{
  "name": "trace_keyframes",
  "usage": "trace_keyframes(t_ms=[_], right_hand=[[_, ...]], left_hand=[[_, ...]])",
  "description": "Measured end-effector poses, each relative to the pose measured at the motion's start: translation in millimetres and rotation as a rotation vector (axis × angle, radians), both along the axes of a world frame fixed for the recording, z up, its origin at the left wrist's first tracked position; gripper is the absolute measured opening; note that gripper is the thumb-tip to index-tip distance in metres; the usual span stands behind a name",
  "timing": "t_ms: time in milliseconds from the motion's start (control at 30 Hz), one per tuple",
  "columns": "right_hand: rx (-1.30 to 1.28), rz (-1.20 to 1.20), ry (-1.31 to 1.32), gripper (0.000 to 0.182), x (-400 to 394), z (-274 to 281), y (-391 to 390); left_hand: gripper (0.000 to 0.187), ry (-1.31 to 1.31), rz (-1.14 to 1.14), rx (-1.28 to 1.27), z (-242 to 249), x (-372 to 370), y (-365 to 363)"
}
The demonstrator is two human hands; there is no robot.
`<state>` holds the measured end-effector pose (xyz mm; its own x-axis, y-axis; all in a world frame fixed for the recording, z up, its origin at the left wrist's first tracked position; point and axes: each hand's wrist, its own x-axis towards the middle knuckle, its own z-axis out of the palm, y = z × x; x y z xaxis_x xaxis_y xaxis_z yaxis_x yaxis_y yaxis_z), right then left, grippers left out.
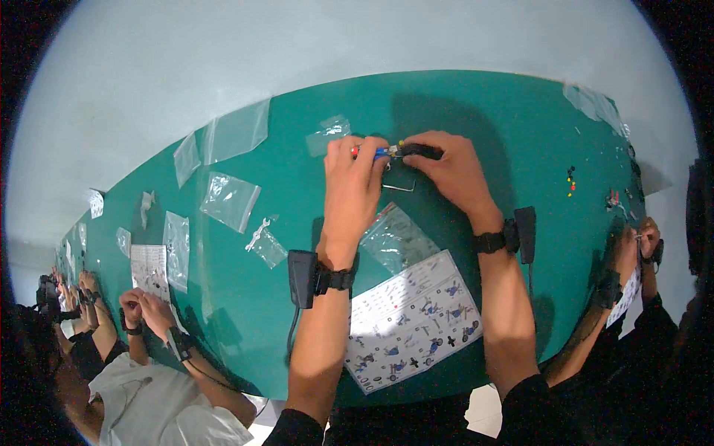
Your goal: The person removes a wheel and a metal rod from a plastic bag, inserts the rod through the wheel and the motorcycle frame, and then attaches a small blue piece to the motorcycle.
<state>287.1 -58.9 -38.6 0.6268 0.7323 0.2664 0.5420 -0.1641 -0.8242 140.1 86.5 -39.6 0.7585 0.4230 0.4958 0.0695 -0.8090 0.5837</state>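
My left hand [355, 175] is closed round a small blue part [381, 152] of a model, with a red bit showing at its fingers. My right hand [450, 167] pinches a black part [422, 151] of the same small assembly, and a yellow piece shows by its fingertips. Both hands meet over the green table [297, 186]. Just below them lies an L-shaped hex key [399, 186]. A clear plastic bag [401, 241] and a printed instruction sheet [413, 323] with pictures lie between my forearms.
Clear bags [230, 202] lie to the left, one beside a white wrench-like tool [258, 233]. Small yellow and red parts [571, 186] lie at the right. Co-workers' hands [152, 312] are at the left, and another person's hands [638, 241] at the right edge.
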Motion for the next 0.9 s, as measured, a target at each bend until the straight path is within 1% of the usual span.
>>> trace_keyframes(t_ms=[200,367,433,533,600,633,833,900], right_hand=[[-0.019,-0.025,-0.004,0.027,-1.6,0.7,3.1],[-0.061,-0.045,-0.047,0.027,-1.6,2.8,2.1],[-0.082,-0.039,-0.035,0.027,-3.6,7.4,2.1],[-0.049,-0.026,0.062,0.027,-2.7,5.9,2.9],[-0.023,-0.012,0.074,0.026,-2.3,5.7,2.9],[-0.011,-0.004,0.082,0.026,-2.9,5.1,3.0],[-0.023,-0.005,-0.073,0.025,-2.8,-0.8,5.6],[0.007,0.01,-0.012,0.024,-1.9,-0.3,5.1]], left_hand=[[0.019,-0.061,-0.019,-0.016,0.0,1.0,0.8],[0.019,-0.04,0.005,-0.02,0.1,2.3,1.0],[0.019,-0.043,0.01,-0.044,0.1,1.1,1.5],[0.019,-0.054,0.011,-0.087,1.1,1.9,1.0],[0.019,-0.054,0.018,-0.102,1.6,1.5,0.7],[0.019,-0.049,0.015,-0.093,1.6,1.3,1.1],[0.025,-0.067,-0.014,-0.034,-0.5,1.4,-0.9],[0.028,-0.088,-0.057,-0.048,0.8,1.6,0.3]])
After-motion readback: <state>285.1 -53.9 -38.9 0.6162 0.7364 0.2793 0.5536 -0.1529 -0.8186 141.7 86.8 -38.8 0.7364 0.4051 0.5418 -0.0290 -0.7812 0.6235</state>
